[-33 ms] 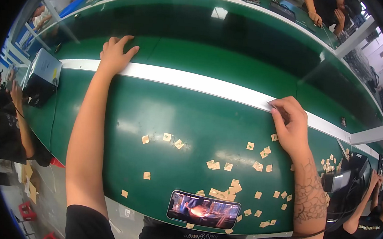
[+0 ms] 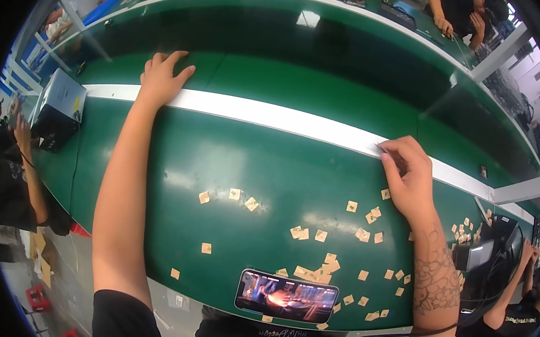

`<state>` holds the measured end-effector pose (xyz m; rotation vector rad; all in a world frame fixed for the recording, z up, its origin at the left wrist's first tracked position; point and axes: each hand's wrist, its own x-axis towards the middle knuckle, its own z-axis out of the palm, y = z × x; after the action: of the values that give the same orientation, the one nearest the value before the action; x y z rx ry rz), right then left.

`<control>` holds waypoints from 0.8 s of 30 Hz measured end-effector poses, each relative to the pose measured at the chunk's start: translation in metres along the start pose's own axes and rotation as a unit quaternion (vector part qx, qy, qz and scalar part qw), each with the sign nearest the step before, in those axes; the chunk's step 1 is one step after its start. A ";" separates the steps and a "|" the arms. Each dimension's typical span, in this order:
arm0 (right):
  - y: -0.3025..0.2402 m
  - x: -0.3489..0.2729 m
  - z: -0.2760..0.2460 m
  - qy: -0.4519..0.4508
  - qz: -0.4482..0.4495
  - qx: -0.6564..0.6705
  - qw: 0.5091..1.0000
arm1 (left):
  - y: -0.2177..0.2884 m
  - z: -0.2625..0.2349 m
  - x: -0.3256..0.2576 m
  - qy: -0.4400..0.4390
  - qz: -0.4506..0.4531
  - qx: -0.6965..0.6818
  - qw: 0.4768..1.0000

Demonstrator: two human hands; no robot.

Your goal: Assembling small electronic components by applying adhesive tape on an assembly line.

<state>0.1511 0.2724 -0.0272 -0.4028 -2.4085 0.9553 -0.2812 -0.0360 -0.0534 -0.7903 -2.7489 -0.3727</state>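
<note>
My left hand (image 2: 162,81) reaches past the white strip (image 2: 256,111), its fingers spread over the green surface beyond. It holds nothing. My right hand (image 2: 408,169) is closed in a pinch near the right part of that strip. From its fingertips sticks a thin, dark, pointed tool (image 2: 381,147); most of it is hidden in the hand, so its kind is unclear. Between my forearms, small square beige pieces (image 2: 320,236) with greenish marks lie scattered on the green table (image 2: 219,158). Several sit close together just beyond a phone (image 2: 286,296) with a lit screen.
A dark box with a pale top (image 2: 60,108) stands at the left. To the right are a black device (image 2: 501,237), more beige pieces and a dark cable (image 2: 390,335) crossing near my right forearm. A white post (image 2: 532,185) rises at the right. Other people work around.
Both hands stay in place. Only the picture on the phone's screen differs slightly.
</note>
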 end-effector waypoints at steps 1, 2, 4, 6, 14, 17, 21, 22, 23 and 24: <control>-0.001 0.000 0.000 -0.004 0.006 0.001 1.000 | 0.000 0.001 0.001 0.002 0.000 -0.001 1.000; 0.000 0.000 0.000 -0.004 0.005 0.001 1.000 | 0.002 0.001 0.001 -0.004 0.006 -0.009 1.000; 0.004 -0.001 -0.003 0.004 0.001 -0.006 1.000 | 0.006 0.000 0.002 -0.008 0.012 -0.016 1.000; 0.003 -0.001 -0.003 0.004 0.001 -0.004 1.000 | 0.008 0.000 0.003 -0.006 0.026 -0.029 0.999; -0.003 -0.001 -0.003 -0.004 -0.002 -0.017 1.000 | 0.010 -0.004 -0.004 0.004 0.042 -0.047 0.998; 0.000 -0.002 -0.002 0.002 0.007 -0.004 1.000 | 0.012 -0.006 -0.004 -0.001 0.050 -0.055 0.997; 0.001 -0.002 -0.002 0.005 0.000 -0.006 1.000 | 0.011 -0.004 -0.005 0.006 0.062 -0.071 0.995; 0.001 -0.002 -0.002 0.007 0.000 -0.004 1.000 | 0.011 -0.004 -0.005 0.008 0.067 -0.075 0.995; 0.001 -0.001 -0.003 0.009 0.000 -0.003 1.000 | 0.012 -0.005 -0.005 0.007 0.068 -0.075 0.995; 0.001 -0.002 -0.003 0.010 0.002 -0.002 1.000 | 0.013 -0.007 -0.004 0.005 0.070 -0.081 0.994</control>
<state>0.1541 0.2740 -0.0265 -0.4159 -2.3935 0.9439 -0.2694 -0.0295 -0.0463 -1.0134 -2.6589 -0.5750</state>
